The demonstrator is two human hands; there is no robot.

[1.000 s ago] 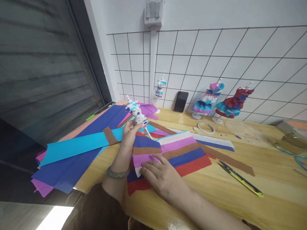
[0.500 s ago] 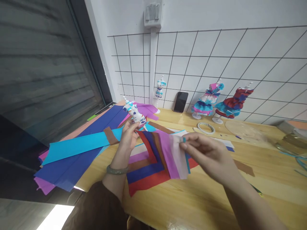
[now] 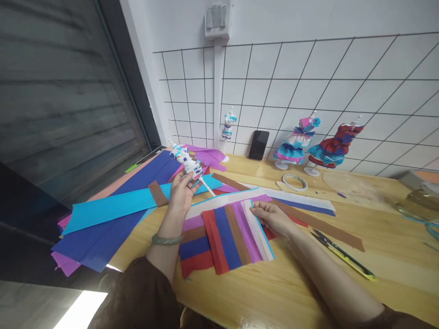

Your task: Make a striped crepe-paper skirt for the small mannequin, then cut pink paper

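My left hand point(image 3: 180, 194) is closed around a small white mannequin point(image 3: 189, 165) daubed with blue and coloured patches, tilted with its white stem pointing down right. Between the thumb and fingers of my right hand point(image 3: 274, 219) is the upper right edge of a striped stack of crepe paper point(image 3: 233, 240), with red, blue, brown, purple, white and light-blue bands side by side. Under it, a second set of layered strips point(image 3: 195, 247) in like colours lies on the table, partly covered.
Long blue and turquoise paper sheets point(image 3: 113, 208) cover the left side. Behind stand another mannequin point(image 3: 228, 128), a phone point(image 3: 259, 145) and two dressed mannequins point(image 3: 295, 146). Right of centre lie a tape roll point(image 3: 294, 183), a brown strip point(image 3: 329, 227) and black-and-yellow pointed snips point(image 3: 346, 257).
My right hand has moved down, and the striped stack now lies flatter with its bands spread out. The mannequin in my left hand has shifted slightly left, showing its stem. The snips are now uncovered.
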